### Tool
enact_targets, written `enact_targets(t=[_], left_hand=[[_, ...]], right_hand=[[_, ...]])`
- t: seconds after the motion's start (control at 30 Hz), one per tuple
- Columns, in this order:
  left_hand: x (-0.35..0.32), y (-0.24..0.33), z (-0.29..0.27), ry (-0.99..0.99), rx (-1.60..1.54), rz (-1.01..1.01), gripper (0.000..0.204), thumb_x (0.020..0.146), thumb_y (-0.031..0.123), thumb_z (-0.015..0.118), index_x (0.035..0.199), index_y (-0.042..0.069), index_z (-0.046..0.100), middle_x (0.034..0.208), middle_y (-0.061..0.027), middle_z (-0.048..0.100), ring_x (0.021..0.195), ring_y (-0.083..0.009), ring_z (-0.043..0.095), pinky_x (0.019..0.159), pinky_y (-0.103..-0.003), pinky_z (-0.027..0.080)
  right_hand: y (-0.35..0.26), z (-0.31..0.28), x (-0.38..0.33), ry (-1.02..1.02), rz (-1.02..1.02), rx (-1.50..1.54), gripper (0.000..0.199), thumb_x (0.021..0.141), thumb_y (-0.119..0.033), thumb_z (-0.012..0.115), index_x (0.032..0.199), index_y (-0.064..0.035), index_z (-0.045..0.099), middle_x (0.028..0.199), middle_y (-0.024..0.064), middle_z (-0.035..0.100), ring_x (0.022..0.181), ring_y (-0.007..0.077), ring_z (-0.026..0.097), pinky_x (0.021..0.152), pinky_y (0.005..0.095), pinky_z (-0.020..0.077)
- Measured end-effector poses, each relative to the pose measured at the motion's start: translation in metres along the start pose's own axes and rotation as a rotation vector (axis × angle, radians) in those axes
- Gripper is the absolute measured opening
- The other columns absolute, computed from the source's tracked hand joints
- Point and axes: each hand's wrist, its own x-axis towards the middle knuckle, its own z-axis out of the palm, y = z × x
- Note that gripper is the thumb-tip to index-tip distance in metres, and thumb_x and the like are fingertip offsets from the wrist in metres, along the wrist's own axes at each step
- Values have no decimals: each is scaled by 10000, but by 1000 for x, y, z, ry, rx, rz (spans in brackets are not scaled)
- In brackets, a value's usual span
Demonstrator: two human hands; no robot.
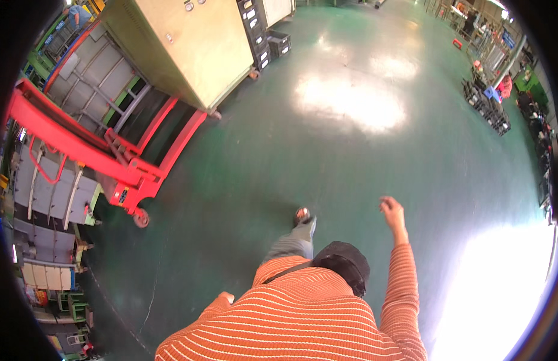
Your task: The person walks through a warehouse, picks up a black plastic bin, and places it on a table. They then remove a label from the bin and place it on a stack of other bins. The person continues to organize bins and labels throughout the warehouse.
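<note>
My right hand [392,212] swings out ahead of me over the green floor, its fingers loosely bent with a gap by the thumb and nothing seen in them. Only a small part of my left hand [228,297] shows low beside my body, past the orange striped sleeve; its fingers are hidden. A black waist bag [342,265] hangs at my front on a dark strap, and neither hand touches it. One leg in grey trousers [289,243] is stretched forward, with a dark shoe [302,214] on the floor.
To the left stands a red wheeled lifter [125,174] with its legs reaching toward a tall cream cabinet [195,48]. Grey panelled carts [53,186] line the left side. Black crates [279,43] stand beyond the cabinet. Dark racks [486,108] lie at the far right. A person [78,16] is at the far left.
</note>
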Motion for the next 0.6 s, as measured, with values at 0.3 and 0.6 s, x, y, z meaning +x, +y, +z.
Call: enact_targets(t=[0.3,0.6], left_hand=[[-65,600,-327,386,-140,1191,283,848,223,443,1004,43,595,1026,-174,594,982,-344,548,851,-409,431],[-151,987,-529,518,-202,1552,215,835,151,486,997,43,577,965,-148,591,939,-303,557,821,-380,444]], right_hand=[[151,30,126,-595,961,-110,244,769,-248,570,926,-75,639,803,84,650,673,171,630,570,357,493],[276,-10,537,-559,974,-420,180,791,-172,524,820,-47,650,767,109,662,731,235,645,652,371,519]])
